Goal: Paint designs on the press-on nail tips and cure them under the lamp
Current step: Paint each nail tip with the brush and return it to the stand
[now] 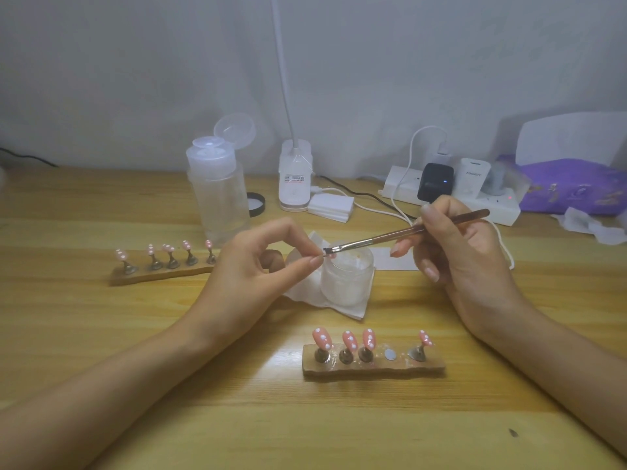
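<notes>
My left hand point(268, 262) pinches a small pink nail tip point(330, 255) between thumb and forefinger, above an open frosted jar point(346, 276). My right hand point(454, 252) grips a brown-handled brush point(400, 232); its dark bristles touch the pinched tip. In front of me lies a wooden holder point(373, 362) with several pink, white-dotted tips on stands and one bare magnet spot. A second holder point(159, 269) with several pink tips lies at the left, partly behind my left hand.
A white tissue point(353, 307) lies under the jar. Behind stand a clear pump bottle point(219, 195) with its lid flipped up, a white lamp base point(295, 174), a stack of white pads point(330, 206), a power strip point(451, 195) with chargers, and a purple box point(573, 188).
</notes>
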A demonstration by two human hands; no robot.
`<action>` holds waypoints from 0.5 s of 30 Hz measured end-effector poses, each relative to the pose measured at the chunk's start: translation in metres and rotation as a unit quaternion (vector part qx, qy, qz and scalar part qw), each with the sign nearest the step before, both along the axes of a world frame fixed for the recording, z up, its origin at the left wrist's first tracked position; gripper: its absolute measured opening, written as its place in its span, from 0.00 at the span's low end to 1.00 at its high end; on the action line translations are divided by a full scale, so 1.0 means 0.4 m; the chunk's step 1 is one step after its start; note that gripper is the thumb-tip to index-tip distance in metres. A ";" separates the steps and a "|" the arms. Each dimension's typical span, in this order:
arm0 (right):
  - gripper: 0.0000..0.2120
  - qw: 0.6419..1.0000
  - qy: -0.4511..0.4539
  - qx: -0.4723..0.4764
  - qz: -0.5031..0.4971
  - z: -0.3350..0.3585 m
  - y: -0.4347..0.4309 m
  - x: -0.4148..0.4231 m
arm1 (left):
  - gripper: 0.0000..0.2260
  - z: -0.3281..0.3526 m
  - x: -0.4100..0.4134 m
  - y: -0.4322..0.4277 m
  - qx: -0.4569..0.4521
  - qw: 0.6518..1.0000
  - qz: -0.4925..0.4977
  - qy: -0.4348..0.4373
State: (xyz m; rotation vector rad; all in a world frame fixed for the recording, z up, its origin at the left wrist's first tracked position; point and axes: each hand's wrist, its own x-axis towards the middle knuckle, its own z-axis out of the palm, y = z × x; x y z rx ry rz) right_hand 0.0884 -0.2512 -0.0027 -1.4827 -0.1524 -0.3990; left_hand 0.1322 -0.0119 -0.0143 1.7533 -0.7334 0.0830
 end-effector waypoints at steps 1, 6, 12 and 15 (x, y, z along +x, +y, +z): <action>0.15 1.000 0.002 -0.004 -0.007 0.000 0.001 0.001 | 0.05 0.001 0.000 0.000 0.002 1.000 0.001 0.000; 0.14 1.000 -0.001 0.012 -0.006 0.000 -0.003 0.001 | 0.05 0.004 -0.003 -0.002 0.003 1.000 -0.005 -0.007; 0.12 0.999 0.004 0.015 -0.035 -0.002 -0.005 0.003 | 0.05 0.010 -0.010 -0.005 0.004 1.000 -0.002 -0.004; 0.12 1.000 -0.013 0.010 -0.004 0.000 -0.002 0.000 | 0.06 0.013 -0.012 -0.006 0.003 1.000 0.001 0.002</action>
